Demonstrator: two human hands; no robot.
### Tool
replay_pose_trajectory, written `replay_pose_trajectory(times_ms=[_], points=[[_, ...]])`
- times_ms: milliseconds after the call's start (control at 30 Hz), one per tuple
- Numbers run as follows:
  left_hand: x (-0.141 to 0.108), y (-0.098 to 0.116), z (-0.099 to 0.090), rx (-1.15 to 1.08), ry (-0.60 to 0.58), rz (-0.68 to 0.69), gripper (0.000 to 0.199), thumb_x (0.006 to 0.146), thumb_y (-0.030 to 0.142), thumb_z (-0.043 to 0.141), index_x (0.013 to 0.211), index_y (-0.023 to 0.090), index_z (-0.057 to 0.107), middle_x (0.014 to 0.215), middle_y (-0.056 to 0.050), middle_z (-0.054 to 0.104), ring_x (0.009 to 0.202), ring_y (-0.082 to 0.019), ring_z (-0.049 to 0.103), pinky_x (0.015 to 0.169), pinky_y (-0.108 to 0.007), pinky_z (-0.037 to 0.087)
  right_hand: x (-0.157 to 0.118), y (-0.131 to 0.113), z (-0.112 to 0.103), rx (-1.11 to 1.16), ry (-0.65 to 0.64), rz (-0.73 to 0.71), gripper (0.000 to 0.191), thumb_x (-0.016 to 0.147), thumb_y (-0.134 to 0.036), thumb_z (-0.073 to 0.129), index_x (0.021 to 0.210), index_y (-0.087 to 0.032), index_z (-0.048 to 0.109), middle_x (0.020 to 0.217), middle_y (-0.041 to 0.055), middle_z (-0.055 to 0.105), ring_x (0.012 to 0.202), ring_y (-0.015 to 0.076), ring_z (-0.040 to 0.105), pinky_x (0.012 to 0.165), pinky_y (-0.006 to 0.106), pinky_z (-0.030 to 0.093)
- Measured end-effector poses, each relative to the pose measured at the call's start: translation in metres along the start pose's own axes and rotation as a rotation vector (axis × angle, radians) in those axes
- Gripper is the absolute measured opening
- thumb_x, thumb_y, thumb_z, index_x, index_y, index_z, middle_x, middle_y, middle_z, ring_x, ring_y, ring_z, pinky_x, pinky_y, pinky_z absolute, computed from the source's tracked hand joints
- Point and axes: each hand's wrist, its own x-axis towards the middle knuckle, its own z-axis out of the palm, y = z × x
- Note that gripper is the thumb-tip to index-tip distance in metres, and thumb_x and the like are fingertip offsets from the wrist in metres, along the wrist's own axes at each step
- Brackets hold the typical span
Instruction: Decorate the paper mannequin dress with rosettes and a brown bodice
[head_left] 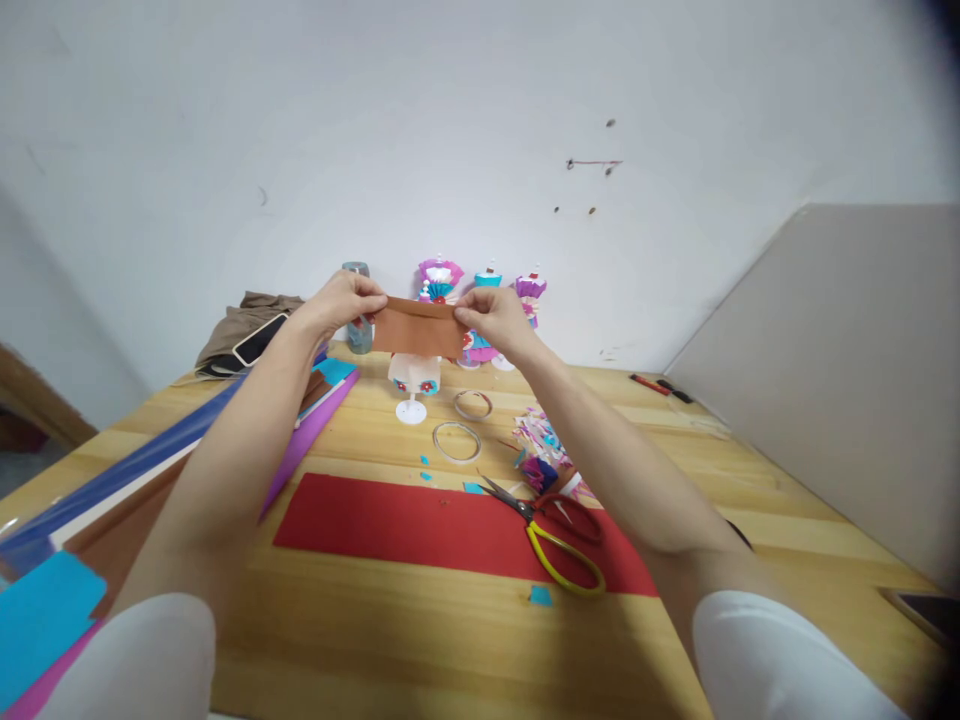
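Note:
A strip of brown paper with a folded top edge is stretched between my hands. My left hand pinches its upper left corner, and my right hand pinches the upper right one. Just below and behind the paper stands a small white stand bearing a pale piece with blue and red decorations; its upper part is hidden by the paper. Several small mannequins in purple, pink and blue paper dresses stand behind, against the wall, partly covered by my right hand and the paper.
Scissors with red and yellow handles lie open on a red paper strip. Two wire rings and a pile of paper scraps are on the wooden table. Coloured sheets, dark cloth and a phone lie left.

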Motion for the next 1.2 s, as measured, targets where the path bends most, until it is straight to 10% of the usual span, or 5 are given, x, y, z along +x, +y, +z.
replay_pose_trajectory(times_ms=[300,600,733,900,1200], points=[[-0.01,0.004,-0.001,-0.01,-0.011,-0.002,0.015,0.069,0.024,0.069,0.058,0.015,0.063,0.048,0.001,0.048,0.045,-0.009,0.039,0.048,-0.026,0.029,-0.007,-0.011,0.001,0.074,-0.023,0.045,0.004,0.069,-0.021,0.063,0.067,-0.018,0.061,0.059,0.0004,0.06,0.056,0.0125,0.053,0.056,0.027,0.043],[-0.066,0.01,-0.009,0.062,-0.371,0.03,0.024,0.065,0.041,0.073,0.074,0.019,0.079,0.079,-0.004,0.075,0.076,-0.019,0.065,0.068,-0.024,0.048,-0.082,-0.033,-0.02,0.186,-0.114,0.238,0.023,0.064,-0.037,0.072,0.068,-0.016,0.063,0.052,-0.0025,0.056,0.048,0.009,0.048,0.047,0.023,0.035],[-0.078,0.025,0.027,0.068,-0.365,0.14,0.032,0.076,0.047,0.063,0.082,0.02,0.078,0.089,-0.004,0.075,0.089,-0.021,0.065,0.075,-0.025,0.047,-0.106,-0.035,-0.021,0.198,-0.178,0.275,0.023,0.065,-0.038,0.072,0.068,-0.016,0.062,0.054,-0.003,0.056,0.051,0.0087,0.048,0.051,0.023,0.036],[-0.087,0.031,0.087,0.113,-0.467,0.212,0.03,0.077,0.042,0.061,0.061,0.017,0.062,0.06,0.0,0.056,0.06,-0.013,0.048,0.056,-0.025,0.034,-0.12,-0.032,-0.023,0.16,-0.239,0.275,0.024,0.067,-0.038,0.072,0.071,-0.016,0.066,0.058,-0.0016,0.059,0.056,0.0107,0.052,0.055,0.025,0.038],[-0.09,0.019,0.108,-0.082,-0.449,0.012,0.031,0.073,0.044,0.064,0.059,0.017,0.06,0.054,0.002,0.051,0.051,-0.01,0.042,0.048,-0.024,0.028,-0.123,-0.017,-0.029,0.345,-0.156,0.339,0.053,0.069,-0.071,0.068,0.073,-0.018,0.065,0.062,-0.0007,0.055,0.057,0.0109,0.05,0.052,0.024,0.039]])
